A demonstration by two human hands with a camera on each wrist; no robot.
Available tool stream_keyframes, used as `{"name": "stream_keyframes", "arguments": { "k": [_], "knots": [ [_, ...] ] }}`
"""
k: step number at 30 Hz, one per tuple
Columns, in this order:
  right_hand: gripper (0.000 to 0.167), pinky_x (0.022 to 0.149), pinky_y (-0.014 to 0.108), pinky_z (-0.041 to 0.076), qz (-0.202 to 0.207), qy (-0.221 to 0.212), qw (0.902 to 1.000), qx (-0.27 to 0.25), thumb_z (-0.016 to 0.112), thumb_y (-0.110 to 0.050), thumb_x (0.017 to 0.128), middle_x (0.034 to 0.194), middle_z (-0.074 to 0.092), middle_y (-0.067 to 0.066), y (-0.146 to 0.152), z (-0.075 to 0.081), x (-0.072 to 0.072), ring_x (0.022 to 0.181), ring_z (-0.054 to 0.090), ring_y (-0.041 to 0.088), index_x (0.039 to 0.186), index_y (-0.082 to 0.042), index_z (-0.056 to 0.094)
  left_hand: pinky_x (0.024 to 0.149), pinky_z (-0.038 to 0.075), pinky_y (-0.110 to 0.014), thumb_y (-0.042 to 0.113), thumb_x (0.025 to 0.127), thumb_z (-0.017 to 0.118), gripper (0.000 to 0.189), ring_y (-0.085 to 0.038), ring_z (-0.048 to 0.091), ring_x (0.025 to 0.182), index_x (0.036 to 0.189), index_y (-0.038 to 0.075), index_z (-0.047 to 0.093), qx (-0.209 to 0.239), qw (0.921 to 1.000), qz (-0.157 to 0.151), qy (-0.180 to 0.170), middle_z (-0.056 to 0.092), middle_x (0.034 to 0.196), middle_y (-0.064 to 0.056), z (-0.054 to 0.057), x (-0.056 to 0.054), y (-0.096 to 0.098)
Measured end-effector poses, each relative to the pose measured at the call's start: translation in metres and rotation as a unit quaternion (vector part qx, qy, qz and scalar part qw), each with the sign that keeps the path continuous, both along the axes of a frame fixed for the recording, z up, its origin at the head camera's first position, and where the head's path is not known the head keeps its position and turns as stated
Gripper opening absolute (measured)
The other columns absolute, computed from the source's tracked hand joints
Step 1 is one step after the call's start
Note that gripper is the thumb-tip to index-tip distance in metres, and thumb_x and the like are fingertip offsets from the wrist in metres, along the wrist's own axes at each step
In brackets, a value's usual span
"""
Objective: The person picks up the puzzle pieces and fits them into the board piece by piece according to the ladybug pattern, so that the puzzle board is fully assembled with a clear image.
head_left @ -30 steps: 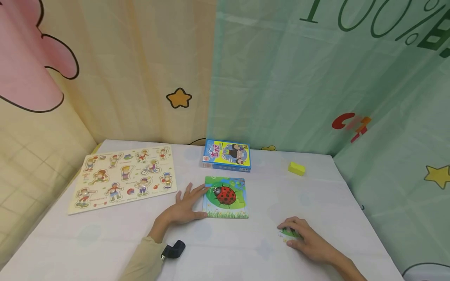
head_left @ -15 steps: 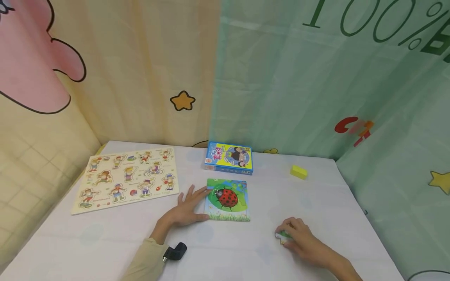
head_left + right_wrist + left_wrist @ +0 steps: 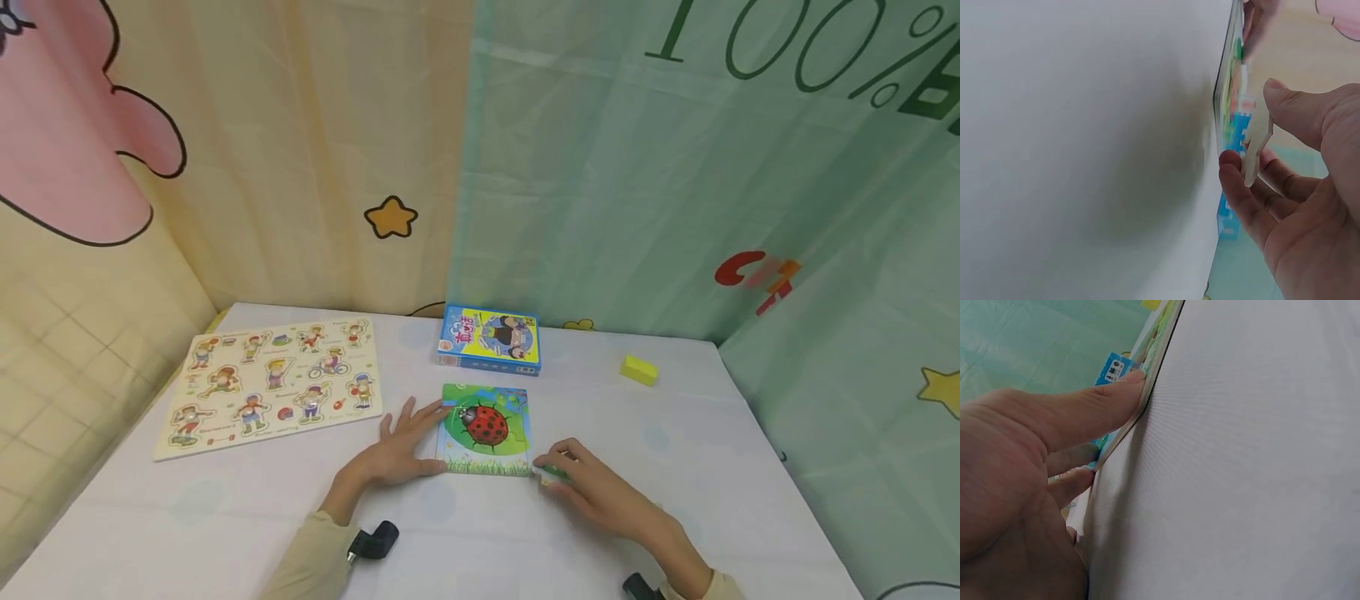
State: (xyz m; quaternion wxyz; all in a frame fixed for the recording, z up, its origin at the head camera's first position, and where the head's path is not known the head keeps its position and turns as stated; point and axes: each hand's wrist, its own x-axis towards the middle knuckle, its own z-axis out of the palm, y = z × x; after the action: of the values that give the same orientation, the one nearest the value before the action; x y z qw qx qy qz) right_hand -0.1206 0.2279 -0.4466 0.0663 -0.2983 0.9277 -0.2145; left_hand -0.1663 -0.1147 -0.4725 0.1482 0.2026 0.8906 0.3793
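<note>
A square ladybug jigsaw puzzle [image 3: 487, 462] lies flat on the white table. My left hand [image 3: 397, 447] rests at its left side, thumb and fingers spread and nearly straight. In the left wrist view the thumb [image 3: 1094, 412] touches the puzzle's edge. Just off the puzzle's lower right corner, my right hand [image 3: 596, 492] pinches a small green and white puzzle piece [image 3: 551, 475]. The right wrist view shows that piece [image 3: 1259, 150] edge-on between thumb and fingers, above the table. Part of its printed face is hidden by the fingers.
Behind the puzzle lies a blue and yellow card box [image 3: 487, 340]. A wooden peg board with sports figures [image 3: 273, 387] is at the left. A yellow block [image 3: 639, 370] sits at the back right. Printed curtains [image 3: 585, 167] hang behind the table.
My right hand has moved left with the puzzle piece, from the right part of the table to near the puzzle's lower right corner. The left hand has stayed at the puzzle's left edge.
</note>
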Motion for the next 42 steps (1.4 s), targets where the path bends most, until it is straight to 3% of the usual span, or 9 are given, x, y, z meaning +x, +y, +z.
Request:
{"name": "stream_keyframes", "arguments": {
  "k": [6,16,25,33,42],
  "knots": [
    [0.03,0.102,0.043,0.051,0.019,0.001,0.9998,-0.007,0.057,-0.022,0.103,0.128,0.057,0.001,-0.029,-0.001,-0.016,0.119,0.057,0.019,0.131,-0.021,0.066,0.117,-0.014,-0.068,0.031,0.089,0.074,0.081,-0.042,-0.011,0.154,0.157,0.016,0.034,-0.005,1.0,-0.001,0.001,0.02,0.168,-0.008,-0.001,0.0,0.001],
    [0.026,0.098,0.04,0.054,0.053,0.078,0.9955,0.001,0.066,-0.018,0.097,0.124,0.063,0.006,-0.074,-0.003,-0.036,0.115,0.06,0.021,0.121,-0.017,0.073,0.117,-0.013,-0.068,0.031,0.089,0.074,0.079,-0.043,-0.009,0.154,0.157,0.016,0.035,-0.005,1.0,0.001,0.005,0.021,0.168,-0.008,0.0,-0.001,0.001],
    [0.022,0.099,0.037,0.054,0.055,0.075,0.9954,0.023,0.067,-0.019,0.097,0.12,0.067,0.004,-0.093,-0.001,-0.041,0.113,0.06,0.019,0.116,-0.015,0.077,0.117,-0.012,-0.068,0.03,0.089,0.074,0.079,-0.043,-0.009,0.154,0.157,0.015,0.035,-0.006,1.0,0.002,0.003,0.021,0.168,-0.008,0.001,0.0,0.0],
    [0.023,0.098,0.036,0.054,0.04,0.066,0.9962,0.042,0.068,-0.023,0.096,0.121,0.067,0.004,-0.097,0.0,-0.043,0.113,0.06,0.018,0.116,-0.017,0.077,0.117,-0.012,-0.069,0.029,0.089,0.075,0.079,-0.043,-0.009,0.154,0.156,0.015,0.035,-0.008,1.0,0.002,0.005,0.021,0.168,-0.008,0.001,0.0,0.0],
    [0.022,0.099,0.035,0.054,0.05,0.063,0.9956,0.048,0.07,-0.022,0.095,0.12,0.068,0.002,-0.099,0.001,-0.04,0.113,0.06,0.016,0.114,-0.017,0.078,0.117,-0.011,-0.07,0.028,0.089,0.074,0.079,-0.044,-0.009,0.154,0.156,0.013,0.035,-0.004,1.0,0.001,0.007,0.022,0.167,-0.01,0.002,0.0,0.001]
  ]
}}
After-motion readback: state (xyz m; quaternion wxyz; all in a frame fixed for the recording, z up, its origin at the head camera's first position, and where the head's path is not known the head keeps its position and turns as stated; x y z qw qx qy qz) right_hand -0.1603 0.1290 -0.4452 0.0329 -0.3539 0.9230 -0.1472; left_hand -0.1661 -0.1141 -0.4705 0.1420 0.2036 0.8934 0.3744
